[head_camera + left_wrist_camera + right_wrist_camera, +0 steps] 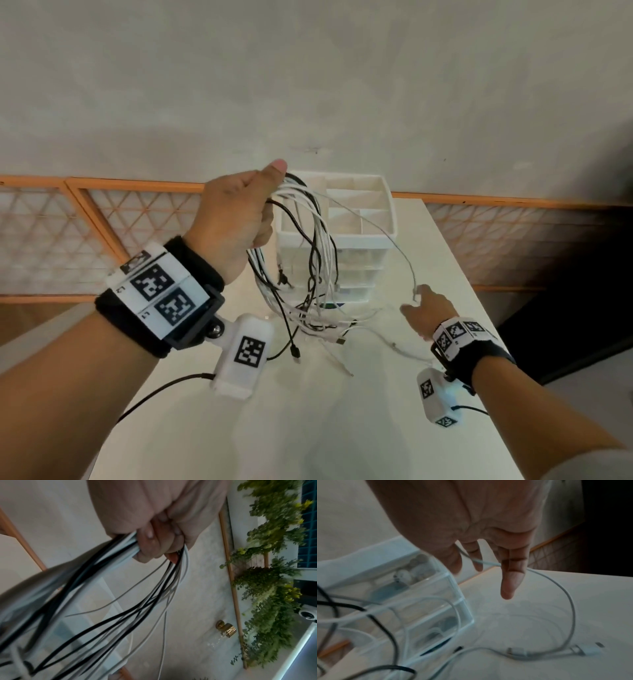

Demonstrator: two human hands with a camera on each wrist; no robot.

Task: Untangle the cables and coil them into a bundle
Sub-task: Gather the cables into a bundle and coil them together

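My left hand (239, 219) is raised above the table and grips a bundle of white and black cables (318, 246) in its fist; the left wrist view shows its fingers (154, 545) curled round the strands (102, 588). The loops hang down and their loose ends with plugs (340, 341) lie tangled on the white table (342, 428). One thin white cable (394, 240) arcs from the bundle to my right hand (424, 310), low at the right. In the right wrist view this cable (565, 592) runs between the thumb and the fingers (511, 577), which point down.
A white drawer organizer (363, 212) with clear drawers (436, 595) stands at the table's far end, right behind the hanging loops. An orange-framed lattice panel (102, 219) runs along the wall. The table's right edge (479, 291) drops to a dark floor.
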